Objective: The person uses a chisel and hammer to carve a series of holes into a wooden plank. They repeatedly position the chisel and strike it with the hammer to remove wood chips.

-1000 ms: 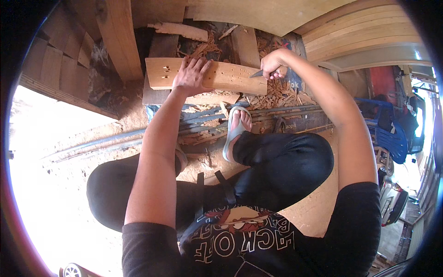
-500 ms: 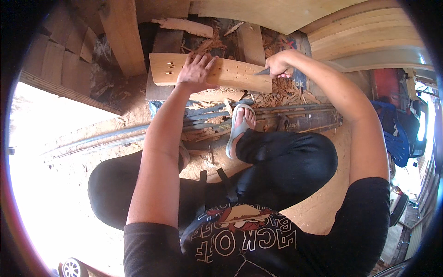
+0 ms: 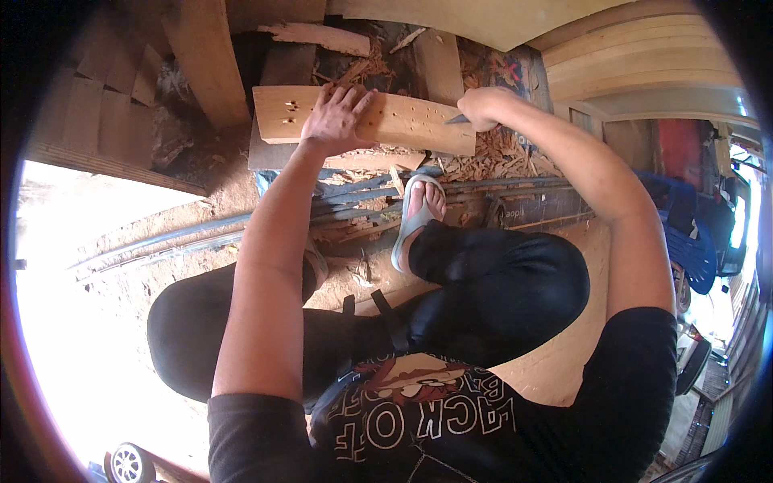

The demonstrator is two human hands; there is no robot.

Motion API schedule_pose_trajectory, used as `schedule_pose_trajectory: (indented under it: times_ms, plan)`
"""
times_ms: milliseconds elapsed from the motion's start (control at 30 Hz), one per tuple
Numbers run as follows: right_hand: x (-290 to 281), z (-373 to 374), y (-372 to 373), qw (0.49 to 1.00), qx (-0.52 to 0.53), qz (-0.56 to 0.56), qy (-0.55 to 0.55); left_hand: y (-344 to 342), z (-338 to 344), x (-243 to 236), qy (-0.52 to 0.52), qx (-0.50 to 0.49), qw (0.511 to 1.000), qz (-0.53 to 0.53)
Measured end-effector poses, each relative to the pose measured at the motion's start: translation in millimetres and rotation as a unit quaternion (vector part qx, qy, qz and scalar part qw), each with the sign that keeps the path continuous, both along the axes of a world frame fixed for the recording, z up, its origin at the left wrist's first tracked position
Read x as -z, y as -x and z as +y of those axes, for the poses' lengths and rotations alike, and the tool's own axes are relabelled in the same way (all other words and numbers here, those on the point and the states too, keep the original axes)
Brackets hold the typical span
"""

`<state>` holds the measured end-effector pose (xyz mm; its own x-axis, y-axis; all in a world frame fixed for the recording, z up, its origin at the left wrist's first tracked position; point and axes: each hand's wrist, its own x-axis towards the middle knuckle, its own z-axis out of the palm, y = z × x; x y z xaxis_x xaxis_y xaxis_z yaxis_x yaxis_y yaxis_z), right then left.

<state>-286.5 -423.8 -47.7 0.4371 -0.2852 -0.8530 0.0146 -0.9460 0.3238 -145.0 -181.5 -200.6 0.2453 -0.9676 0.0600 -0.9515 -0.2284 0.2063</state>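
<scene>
Board (image 3: 409,125) under L hand (image 3: 334,122); nr R hand (image 3: 485,109)

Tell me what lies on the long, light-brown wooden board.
The bare left hand lies on the board; a dark, pointed blade overlaps its right end. Wood beneath that hand is hidden.

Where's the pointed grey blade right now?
Head view, upper part, right of centre: the blade juts left from the right hand, tip near the right end of the holed board.

one black t-shirt (image 3: 491,455), bears red-brown print (image 3: 415,378), white-outlined lettering (image 3: 386,439); silver chain (image 3: 444,464) on t-shirt; black trousers (image 3: 499,282), pale sandal (image 3: 411,224) beyond t-shirt.
</scene>
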Motion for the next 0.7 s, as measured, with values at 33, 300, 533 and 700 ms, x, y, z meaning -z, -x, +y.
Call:
schedule_pose_trajectory:
  times_ms: [33, 300, 533, 700]
  plan:
    - [0, -2, 4, 1.000, 0.010, -0.008, -0.003, 0, 0, 0, 0.008, -0.003, 1.000, -0.001]
    - [18, -42, 52, 0.987, 0.040, -0.128, -0.090, 1, -1, 4, 0.014, -0.007, 1.000, -0.002]
    - [20, -58, 63, 0.963, 0.161, -0.123, -0.177, 3, -1, 2, 0.001, -0.013, 1.000, -0.018]
    - [19, -65, 55, 0.909, 0.357, -0.045, -0.210, 3, 0, -1, -0.005, -0.009, 1.000, -0.013]
